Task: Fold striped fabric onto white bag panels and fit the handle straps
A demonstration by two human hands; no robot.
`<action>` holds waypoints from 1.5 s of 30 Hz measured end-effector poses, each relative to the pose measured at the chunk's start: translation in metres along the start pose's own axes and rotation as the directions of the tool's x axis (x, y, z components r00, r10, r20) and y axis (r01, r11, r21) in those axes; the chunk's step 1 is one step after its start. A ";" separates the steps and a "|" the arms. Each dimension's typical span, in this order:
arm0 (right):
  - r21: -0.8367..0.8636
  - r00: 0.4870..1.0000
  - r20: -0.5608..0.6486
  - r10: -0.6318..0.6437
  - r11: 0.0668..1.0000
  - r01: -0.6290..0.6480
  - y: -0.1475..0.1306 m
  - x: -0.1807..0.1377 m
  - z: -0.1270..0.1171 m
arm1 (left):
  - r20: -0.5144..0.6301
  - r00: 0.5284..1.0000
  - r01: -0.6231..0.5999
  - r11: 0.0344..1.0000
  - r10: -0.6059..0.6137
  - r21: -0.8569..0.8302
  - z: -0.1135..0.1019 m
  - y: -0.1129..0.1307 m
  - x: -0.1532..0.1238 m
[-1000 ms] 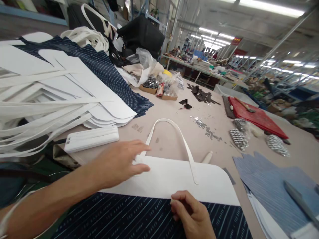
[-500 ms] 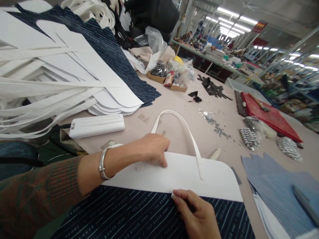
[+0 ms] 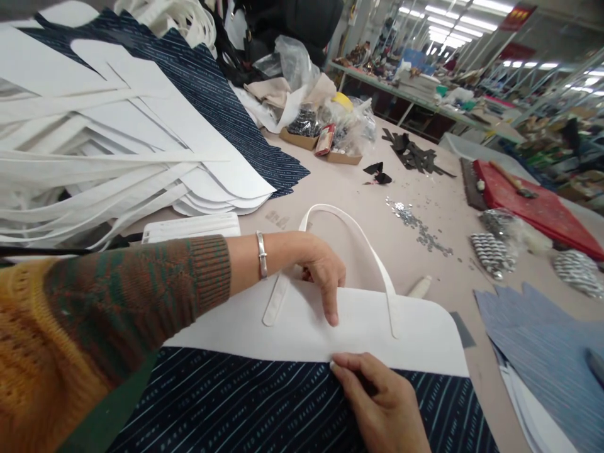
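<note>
A white bag panel [image 3: 415, 336] with a looped white handle [image 3: 358, 229] lies on the table, its near edge over dark blue striped fabric [image 3: 245, 409]. My left hand [image 3: 321, 270] reaches across and grips the panel's top edge between the handle ends, fingers curled over it and one fingertip pressing on the white. My right hand [image 3: 382, 406] rests on the striped fabric at the panel's lower edge, fingers closed in a pinch at that edge.
Stacks of white panels and strips [image 3: 94, 163] fill the left. A white flat box [image 3: 193, 226] lies behind my arm. Small metal parts [image 3: 419, 229], bagged hardware [image 3: 491, 255], a red mat [image 3: 538, 204] and light blue striped pieces [image 3: 547, 352] lie to the right.
My left hand slid right along the panel's top edge and curled over it. My arm now covers most of the white box. The right hand stayed at the lower edge.
</note>
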State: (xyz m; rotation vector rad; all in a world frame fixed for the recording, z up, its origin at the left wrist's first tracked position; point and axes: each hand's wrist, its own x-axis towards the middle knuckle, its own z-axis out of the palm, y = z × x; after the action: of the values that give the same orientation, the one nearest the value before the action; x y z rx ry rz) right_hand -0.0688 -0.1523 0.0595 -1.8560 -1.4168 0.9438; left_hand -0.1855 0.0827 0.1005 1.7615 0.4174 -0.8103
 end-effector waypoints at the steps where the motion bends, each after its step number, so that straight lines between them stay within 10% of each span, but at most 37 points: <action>1: -0.003 1.000 -0.013 0.003 1.000 -0.003 0.000 -0.001 0.001 | 0.055 0.998 0.006 0.997 -0.002 -0.078 0.001 -0.002 0.002; 9: 0.000 0.999 -0.050 0.020 1.000 -0.020 -0.002 -0.001 0.004 | 0.251 0.966 0.035 0.929 0.064 -0.368 0.014 -0.007 0.016; 21: -0.016 0.984 0.056 0.171 0.985 -0.170 0.006 0.002 0.000 | 0.205 0.978 0.053 0.900 0.041 -0.432 0.020 -0.017 0.019; 30: -0.141 0.974 0.057 -0.220 0.964 0.226 0.009 0.005 -0.005 | 0.209 0.978 0.079 0.883 0.022 -0.463 0.015 -0.013 0.024; 38: -0.353 0.999 0.037 0.037 0.935 -0.022 0.004 0.006 -0.004 | 0.192 0.981 0.061 0.869 0.040 -0.491 0.019 -0.012 0.022; 45: -0.089 0.985 0.048 0.166 0.983 -0.161 0.011 0.009 0.007 | 0.093 0.995 0.015 0.933 0.020 -0.360 0.020 -0.006 0.016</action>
State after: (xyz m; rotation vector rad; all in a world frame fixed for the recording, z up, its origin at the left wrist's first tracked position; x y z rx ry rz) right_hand -0.0676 -0.1461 0.0449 -2.0487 -1.3720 1.0366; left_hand -0.1845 0.0643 0.0814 1.3767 0.4678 -0.7583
